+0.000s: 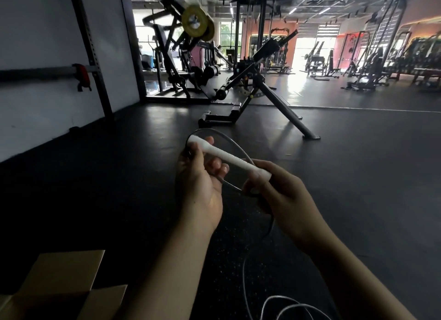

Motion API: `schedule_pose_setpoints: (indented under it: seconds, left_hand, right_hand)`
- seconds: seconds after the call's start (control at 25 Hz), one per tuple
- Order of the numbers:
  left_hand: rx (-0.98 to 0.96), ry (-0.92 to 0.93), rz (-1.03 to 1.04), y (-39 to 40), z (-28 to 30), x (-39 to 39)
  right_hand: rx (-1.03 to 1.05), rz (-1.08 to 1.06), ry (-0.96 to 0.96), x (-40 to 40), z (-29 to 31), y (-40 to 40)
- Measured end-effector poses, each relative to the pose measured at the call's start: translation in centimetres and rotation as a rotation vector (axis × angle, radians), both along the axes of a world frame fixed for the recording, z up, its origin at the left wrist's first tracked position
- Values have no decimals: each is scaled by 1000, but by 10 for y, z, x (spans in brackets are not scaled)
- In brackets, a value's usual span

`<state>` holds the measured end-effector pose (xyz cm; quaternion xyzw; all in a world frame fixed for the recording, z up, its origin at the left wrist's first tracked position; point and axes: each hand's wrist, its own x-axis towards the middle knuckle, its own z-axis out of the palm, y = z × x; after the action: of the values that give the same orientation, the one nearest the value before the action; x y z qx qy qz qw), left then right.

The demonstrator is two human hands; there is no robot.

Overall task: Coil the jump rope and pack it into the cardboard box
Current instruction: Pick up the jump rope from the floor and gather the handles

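- A steel rack upright (91,54) stands against the white wall (35,33) at my ten o'clock, a bar with a red-and-black clip (82,76) jutting from it toward the left edge.
- The cardboard box (64,286) sits on the dark gym floor (358,176) at my seven o'clock, flaps spread open, its inside in shadow.
- My left hand (200,174) is raised at centre, palm toward me; thumb and fingers curl round the far end of the jump rope's white handle (229,156), and a loop of the cord runs behind that hand.
- The jump rope's grey cord (253,267) arcs above the handle from its far tip round to my right hand, passes between my two hands, then drops from below my right hand toward six o'clock, where loose turns lie on the floor between my forearms.
- An angled bench frame (269,93) stands on the floor at twelve o'clock, well beyond my hands, with a plate-loaded machine carrying yellow discs (198,21) behind it at eleven o'clock.
- My right hand (281,188) grips the near end of the handle, fingers wrapped round it and round the cord beneath; the handle's butt shows just past my knuckles.
- Rows of gym machines (381,64) fill the bright hall at two o'clock.
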<state>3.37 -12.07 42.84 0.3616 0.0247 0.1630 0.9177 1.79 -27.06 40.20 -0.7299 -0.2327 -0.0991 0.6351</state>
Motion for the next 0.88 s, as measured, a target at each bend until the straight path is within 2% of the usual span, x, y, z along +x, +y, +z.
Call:
schedule_pose_setpoints:
  seconds: [0.28,0.4,0.48,0.52,0.56,0.64,0.72,0.8,0.88]
  left_hand:
    - [110,-6,-48,12,1,-2]
    - [116,-2,-80,17,2,-1]
    - [197,-13,-69,25,5,-2]
    - [321,-35,-18,32,8,-1]
    - [538,-63,73,41,12,-2]
    - [1086,-159,182,54,22,-7]
    - [1461,-239,-6,48,33,-19]
    - [1534,-298,-207,31,35,-30]
    - [1465,-296,-317,20,32,-34]
  right_hand:
    - [304,-26,40,-3,14,-5]
    - [359,-40,74,-2,18,-6]
    - [345,-53,52,-1,22,-12]
    - [287,-63,20,0,25,-17]
    - [194,-63,-16,-1,29,-21]
    - [-15,-14,-77,-5,38,-27]
    - [-156,41,-121,-12,45,-26]
    - [-212,107,-172,-16,49,-22]
    - [-164,187,-166,-16,49,-23]
